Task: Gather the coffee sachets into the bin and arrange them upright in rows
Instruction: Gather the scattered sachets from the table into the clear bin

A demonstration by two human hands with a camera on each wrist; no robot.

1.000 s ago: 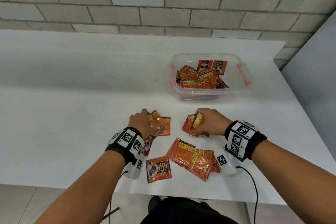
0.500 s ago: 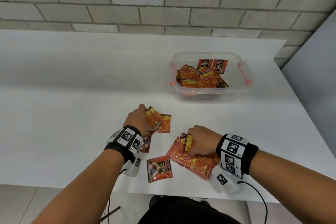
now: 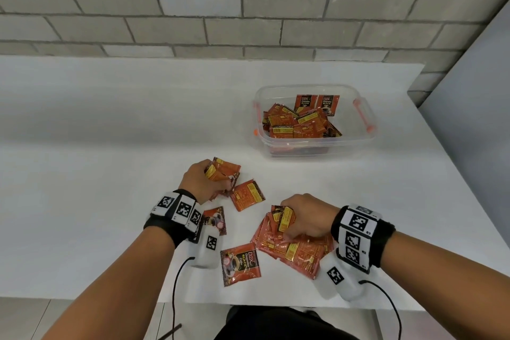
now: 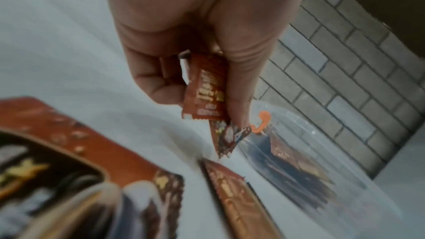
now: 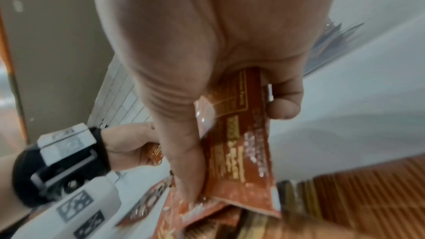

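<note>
Near the white bench's point(image 3: 82, 174) front edge, left hand point(image 3: 201, 185) and right hand point(image 3: 306, 218) each clutch crumpled orange foil coffee sachets point(image 3: 284, 219).

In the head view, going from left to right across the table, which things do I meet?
Left hand gripping sachets → face-up sachet at the near edge → right hand gripping sachets over a pile → clear bin, farther back.

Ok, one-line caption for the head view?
Both hands gather orange foil coffee sachets from a white table near a clear plastic bin.
</note>
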